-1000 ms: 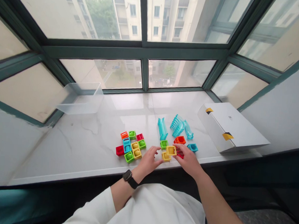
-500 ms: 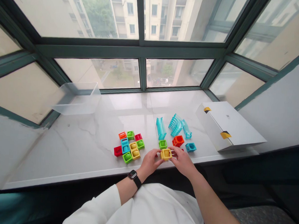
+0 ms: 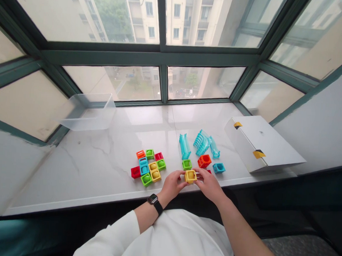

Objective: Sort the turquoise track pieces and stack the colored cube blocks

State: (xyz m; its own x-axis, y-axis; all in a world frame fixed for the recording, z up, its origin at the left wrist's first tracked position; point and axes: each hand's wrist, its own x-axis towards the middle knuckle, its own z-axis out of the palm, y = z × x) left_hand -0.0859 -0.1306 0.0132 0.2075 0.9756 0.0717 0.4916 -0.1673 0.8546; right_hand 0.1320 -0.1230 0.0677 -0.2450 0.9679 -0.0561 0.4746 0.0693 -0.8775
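Note:
Between my two hands is a yellow toy block (image 3: 190,176) with a round hollow in its top. The fingers of my left hand (image 3: 171,185) close on its left side, and those of my right hand (image 3: 209,185) on its right side. Just behind it a green block (image 3: 186,164) sits on the ledge. An orange-red block (image 3: 204,161) and a blue block (image 3: 218,168) are beyond my right hand. Part of a red block (image 3: 209,171) peeks out by my right fingers, mostly hidden. Left of my left hand lies a cluster of several coloured blocks (image 3: 144,169).
Translucent blue track pieces (image 3: 184,146) lie behind the blocks. A clear plastic bin (image 3: 90,123) stands at the back left. At the right is a white box (image 3: 270,145) with yellow-black tabs. Windows close off the back of the white marble ledge (image 3: 69,176).
Almost nothing differs. Both hands keep the yellow block at the same spot, and the whole view has shifted very slightly.

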